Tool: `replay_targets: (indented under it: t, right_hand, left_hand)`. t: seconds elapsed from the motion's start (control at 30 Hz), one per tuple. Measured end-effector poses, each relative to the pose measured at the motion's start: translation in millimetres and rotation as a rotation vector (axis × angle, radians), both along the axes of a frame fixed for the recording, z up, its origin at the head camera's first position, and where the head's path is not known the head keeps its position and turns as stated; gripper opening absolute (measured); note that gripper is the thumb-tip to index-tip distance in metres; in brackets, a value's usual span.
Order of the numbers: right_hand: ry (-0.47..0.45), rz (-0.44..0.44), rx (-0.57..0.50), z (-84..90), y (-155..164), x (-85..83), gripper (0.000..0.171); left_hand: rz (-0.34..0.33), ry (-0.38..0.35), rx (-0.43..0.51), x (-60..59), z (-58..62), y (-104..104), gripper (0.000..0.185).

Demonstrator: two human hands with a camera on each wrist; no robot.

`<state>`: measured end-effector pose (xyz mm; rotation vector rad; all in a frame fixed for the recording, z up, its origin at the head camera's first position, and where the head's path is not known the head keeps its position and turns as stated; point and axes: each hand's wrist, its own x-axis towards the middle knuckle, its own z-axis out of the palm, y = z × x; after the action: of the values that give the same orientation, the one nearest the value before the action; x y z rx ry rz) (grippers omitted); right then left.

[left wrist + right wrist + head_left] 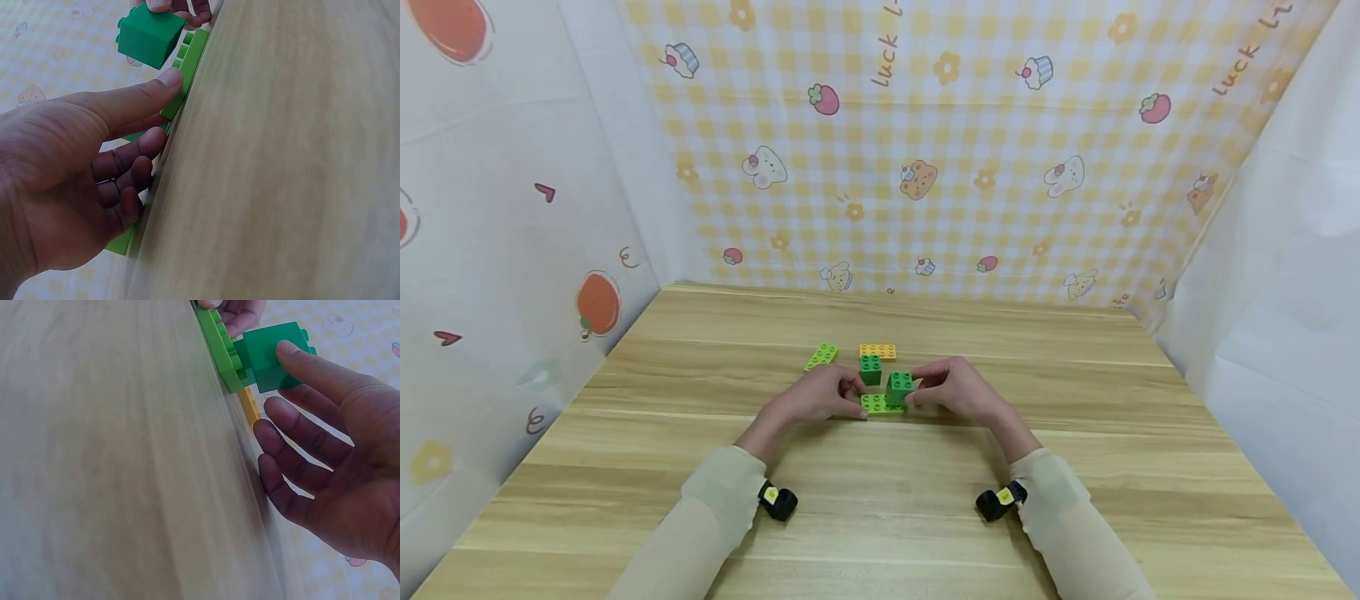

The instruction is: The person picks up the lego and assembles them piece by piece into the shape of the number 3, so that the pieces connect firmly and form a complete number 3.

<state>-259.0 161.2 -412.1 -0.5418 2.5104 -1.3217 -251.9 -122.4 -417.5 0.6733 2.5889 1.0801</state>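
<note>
A light green flat brick (pixel 880 405) lies on the wooden table (pixel 880 517) between both hands. My left hand (pixel 852 394) holds its left end, with the thumb (pixel 170 80) pressed against the brick's edge (pixel 190 59). A dark green cube (pixel 899 387) sits tilted on the right part of that brick. My right hand (pixel 917 392) pinches the cube, thumb (pixel 294 353) on its near face (pixel 272 359). In the left wrist view the same cube (pixel 150 37) hangs slightly askew over the studs.
Behind the hands stand a second dark green cube (pixel 870 368), a yellow flat brick (pixel 877 352) and another light green brick (pixel 822 357). Patterned cloth walls (pixel 925 167) close the table on three sides.
</note>
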Motion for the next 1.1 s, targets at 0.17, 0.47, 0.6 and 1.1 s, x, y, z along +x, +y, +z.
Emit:
replay_targets:
  t: [0.17,0.47,0.6,1.1]
  right_hand:
    - [0.009,0.009,0.016,-1.4,-1.4,-0.5,0.046]
    - [0.015,0.019,0.021,-1.7,-3.5,0.1,0.044]
    - [0.02,0.021,0.026,-1.6,-4.6,0.4,0.043]
    - [0.058,0.032,0.06,-2.1,-7.1,0.5,0.042]
  left_hand:
    - [-0.002,0.002,0.001,0.1,0.0,-0.2,0.026]
    - [0.003,-0.001,-0.004,-0.2,-0.4,0.3,0.026]
    - [0.004,-0.003,-0.003,-0.2,-0.1,0.6,0.026]
    - [0.001,-0.003,0.007,-0.2,-0.6,0.5,0.025]
